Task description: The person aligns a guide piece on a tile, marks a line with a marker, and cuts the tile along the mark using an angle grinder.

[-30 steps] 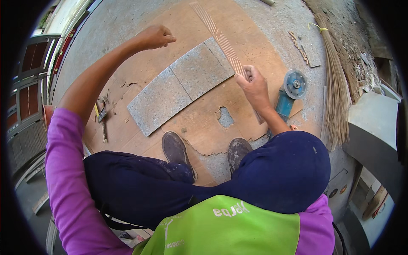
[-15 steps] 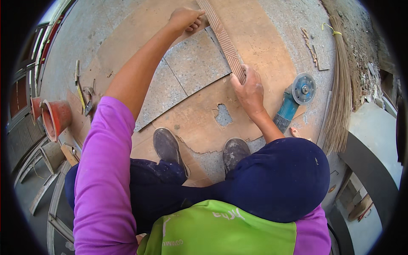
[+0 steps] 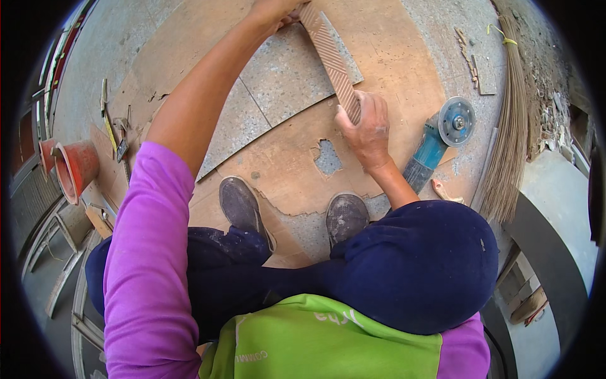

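Note:
A long, narrow tile strip (image 3: 327, 58) with a ribbed reddish-brown back is held between my two hands. My left hand (image 3: 281, 11), partly cut off by the upper edge, is closed on its far end. My right hand (image 3: 367, 129) grips the near end, thumb on the left and fingers on the right. Below the strip lies a speckled grey tile (image 3: 287, 76) with a dark line across it. A narrow piece of this speckled surface shows to the right of the strip. The tile rests on a brown board (image 3: 278, 167) with a ragged hole.
To the right lie a blue angle grinder (image 3: 424, 153) with a disc, a brush (image 3: 445, 191) and a broom of thin sticks (image 3: 510, 126). Tile scraps (image 3: 485, 74) are farther off. At left are orange cones (image 3: 77, 167) and hand tools (image 3: 120, 142). My shoes (image 3: 347, 218) stand close by.
The strip has shifted left over the speckled tile, held in both hands. A narrow speckled part now shows on its right. The whole view has shifted slightly.

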A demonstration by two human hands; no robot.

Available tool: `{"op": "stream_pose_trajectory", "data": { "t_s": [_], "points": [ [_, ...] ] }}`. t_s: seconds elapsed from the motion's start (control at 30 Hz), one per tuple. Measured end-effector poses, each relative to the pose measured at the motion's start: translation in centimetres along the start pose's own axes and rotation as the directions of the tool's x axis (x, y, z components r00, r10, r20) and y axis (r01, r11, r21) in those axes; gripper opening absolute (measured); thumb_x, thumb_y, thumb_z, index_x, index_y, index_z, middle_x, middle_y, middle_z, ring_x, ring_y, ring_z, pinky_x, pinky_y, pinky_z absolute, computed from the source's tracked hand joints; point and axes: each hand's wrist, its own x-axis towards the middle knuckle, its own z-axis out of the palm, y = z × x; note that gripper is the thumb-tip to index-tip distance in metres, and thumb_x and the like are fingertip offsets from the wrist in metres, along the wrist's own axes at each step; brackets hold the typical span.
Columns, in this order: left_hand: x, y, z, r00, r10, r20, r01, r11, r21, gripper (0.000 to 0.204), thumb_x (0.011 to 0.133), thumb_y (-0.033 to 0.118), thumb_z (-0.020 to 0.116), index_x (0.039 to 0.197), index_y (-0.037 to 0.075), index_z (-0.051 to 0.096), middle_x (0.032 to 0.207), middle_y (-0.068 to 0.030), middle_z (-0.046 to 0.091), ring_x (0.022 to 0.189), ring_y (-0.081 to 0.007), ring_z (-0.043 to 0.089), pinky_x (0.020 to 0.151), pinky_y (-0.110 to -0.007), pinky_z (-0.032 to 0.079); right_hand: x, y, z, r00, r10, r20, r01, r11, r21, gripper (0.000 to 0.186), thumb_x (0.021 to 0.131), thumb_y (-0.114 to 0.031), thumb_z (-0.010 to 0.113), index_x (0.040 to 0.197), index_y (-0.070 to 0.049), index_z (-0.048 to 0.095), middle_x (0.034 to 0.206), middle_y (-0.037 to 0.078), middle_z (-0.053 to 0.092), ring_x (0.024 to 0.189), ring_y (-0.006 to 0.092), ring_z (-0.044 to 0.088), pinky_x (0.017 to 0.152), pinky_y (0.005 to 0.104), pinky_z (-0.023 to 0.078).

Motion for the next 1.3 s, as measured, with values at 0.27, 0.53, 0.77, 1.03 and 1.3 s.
{"op": "stream_pose_trajectory", "data": {
  "t_s": [0.27,0.53,0.77,1.03,1.3],
  "points": [
    [-2.2,-1.4,-3.3,0.998,-0.017,0.057,0.021,0.997,-0.068,0.032,0.086,0.035,0.079,0.077,0.008,0.064,0.067,-0.0033,0.056,0.052,-0.0130,0.043,0.048,-0.029,0.032,-0.1,-1.3,-0.3,0.998,0.004,0.070,-0.009,0.998,0.062,0.042,0.078,-0.014,0.076,0.114,0.001,0.059,0.098,0.017,0.058,0.094,0.0344,0.058,0.085,0.0453,0.049],
    [-3.5,1.9,0.3,0.994,0.111,0.017,-0.101,0.952,-0.289,0.023,0.089,0.024,0.075,0.084,0.004,0.064,0.073,-0.0067,0.062,0.060,-0.0192,0.061,0.056,-0.031,0.051,1.2,0.4,-2.7,0.997,0.021,0.075,-0.027,0.997,0.078,0.038,0.085,-0.015,0.073,0.116,0.004,0.064,0.102,0.018,0.064,0.093,0.0332,0.062,0.083,0.0421,0.052],
    [-3.0,3.7,1.5,0.970,0.234,0.063,-0.204,0.930,-0.305,0.025,0.087,0.021,0.078,0.088,-0.002,0.067,0.081,-0.0109,0.065,0.068,-0.0255,0.069,0.066,-0.040,0.061,1.5,0.8,-3.1,0.712,0.442,0.546,-0.702,0.459,0.544,0.032,0.101,-0.022,0.057,0.118,0.003,0.069,0.087,0.008,0.069,0.080,0.0129,0.063,0.074,0.0307,0.052],
    [-0.7,1.7,2.2,0.983,0.150,-0.109,-0.165,0.977,-0.136,0.024,0.087,0.017,0.080,0.080,-0.002,0.067,0.070,-0.0094,0.061,0.054,-0.0185,0.055,0.045,-0.034,0.041,1.6,-0.5,-2.6,0.894,0.373,0.249,-0.409,0.906,0.111,0.040,0.094,-0.027,0.068,0.123,0.001,0.065,0.105,0.019,0.071,0.099,0.0316,0.068,0.085,0.0409,0.053],
    [-0.9,1.1,1.8,0.939,0.297,-0.173,-0.272,0.950,0.154,0.027,0.086,0.016,0.079,0.097,-0.003,0.064,0.070,-0.0114,0.066,0.056,-0.0236,0.063,0.052,-0.038,0.051,1.4,0.2,-1.6,0.971,0.181,0.159,-0.170,0.982,-0.077,0.044,0.086,-0.023,0.074,0.120,0.003,0.064,0.099,0.020,0.063,0.097,0.0387,0.061,0.086,0.0471,0.051]
  ]
}}
